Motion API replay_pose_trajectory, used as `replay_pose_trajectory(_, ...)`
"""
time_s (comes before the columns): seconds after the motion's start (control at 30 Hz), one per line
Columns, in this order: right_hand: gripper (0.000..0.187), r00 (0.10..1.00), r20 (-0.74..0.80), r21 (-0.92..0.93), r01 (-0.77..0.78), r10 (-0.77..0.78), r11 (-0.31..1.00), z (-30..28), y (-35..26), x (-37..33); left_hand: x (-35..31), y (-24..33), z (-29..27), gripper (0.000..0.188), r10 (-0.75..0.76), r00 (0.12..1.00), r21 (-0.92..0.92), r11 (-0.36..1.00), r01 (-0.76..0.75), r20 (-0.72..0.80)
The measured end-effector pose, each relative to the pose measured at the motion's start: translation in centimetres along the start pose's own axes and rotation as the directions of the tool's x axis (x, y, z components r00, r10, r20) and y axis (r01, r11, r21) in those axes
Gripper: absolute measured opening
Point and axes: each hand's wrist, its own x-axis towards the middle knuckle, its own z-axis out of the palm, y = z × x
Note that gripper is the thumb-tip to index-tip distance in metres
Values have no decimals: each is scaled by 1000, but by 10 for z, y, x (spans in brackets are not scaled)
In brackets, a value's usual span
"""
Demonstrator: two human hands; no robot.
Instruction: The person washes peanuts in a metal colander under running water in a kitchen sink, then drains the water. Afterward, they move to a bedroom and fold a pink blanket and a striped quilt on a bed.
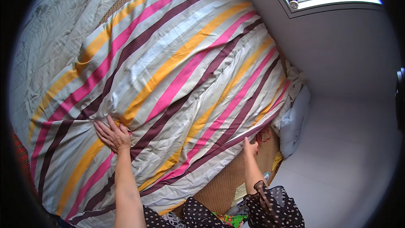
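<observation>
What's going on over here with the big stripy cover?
A person is leaning over a bed, working on a striped quilt spread across it. The left hand lies flat and open on the fabric, pressing into a bunch of wrinkles. The right hand is at the quilt's edge on the near side, where a woven mat shows beneath. A pale grey sheet lies crumpled at the left.

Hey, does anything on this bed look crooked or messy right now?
Yes. The striped duvet lies askew, its stripes running diagonally, and it is bunched into wrinkles by the left hand. Its edge by the right hand leaves the woven mat uncovered.
</observation>
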Motion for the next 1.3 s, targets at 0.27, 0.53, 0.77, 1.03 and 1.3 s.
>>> replay_pose_trajectory(0.27, 30, 798, 570, 776, -445, -195, 447, -30, -138, -6, 5, -1, -5, 51, -14, 999, -57, 998, 16, 34)
replay_pose_trajectory(0.53, 45, 139, 729, 473, 604, -670, 641, -43, -318, -132, 8, 3, -7, 47, -20, 997, -77, 997, 26, 80)
replay_pose_trajectory(0.77, 80, 165, 874, 228, 692, -457, 685, -12, -349, -155, 13, -3, -7, 49, -47, 983, -62, 996, 59, 179)
replay_pose_trajectory(1.03, 65, 160, 852, 195, 787, -499, 585, 8, -352, -154, 15, -2, -8, 48, 1, 984, -91, 996, 16, 179)
replay_pose_trajectory(1.3, 64, 155, 865, 211, 750, -477, 626, 2, -356, -150, 9, 5, -2, 46, 27, 998, -72, 997, -23, 52)
